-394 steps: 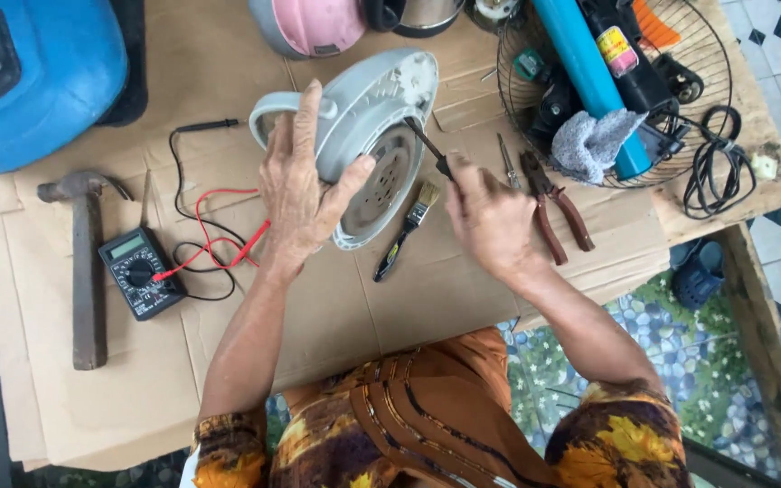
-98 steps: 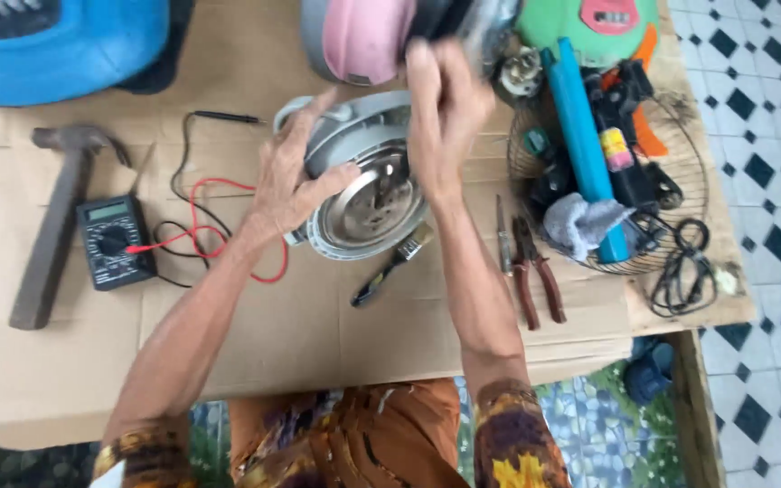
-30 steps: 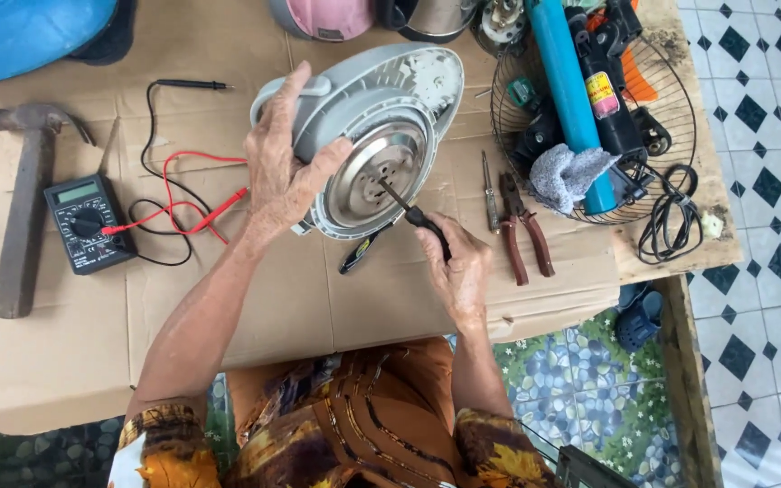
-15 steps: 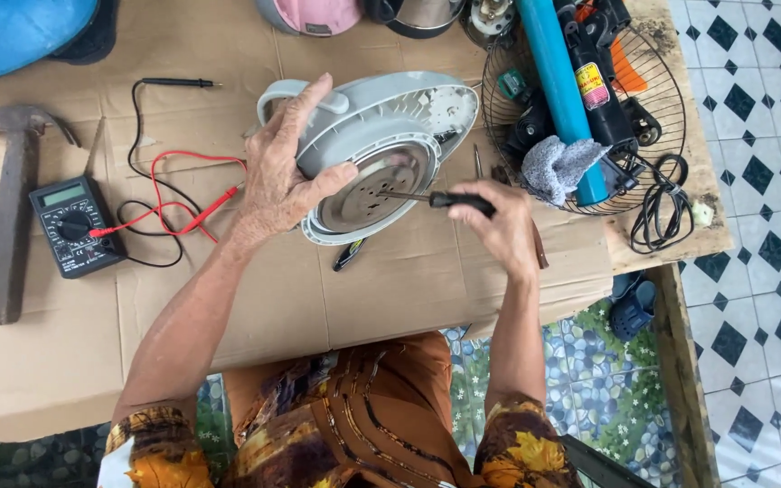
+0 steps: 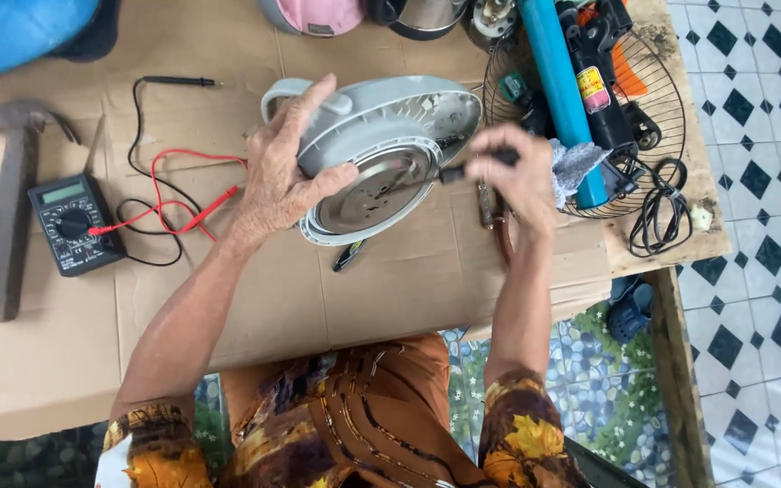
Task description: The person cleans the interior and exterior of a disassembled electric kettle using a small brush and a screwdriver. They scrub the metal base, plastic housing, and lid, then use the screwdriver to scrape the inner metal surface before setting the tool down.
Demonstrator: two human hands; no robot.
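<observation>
Here, nearest the person, brown cardboard covers the table. Farther in, the left hand clamps over the rim of a grey appliance base, tilting it so its round metal plate faces the person. The right hand, just right of the base, is closed around the black handle of a screwdriver. The tool's long axis runs roughly left to right, with its tip against the plate's right side. Pliers lie partly hidden under that hand. Well to the left sit a multimeter with red and black leads and a hammer. At the far right, a wire fan guard holds a blue tube and other tools.
</observation>
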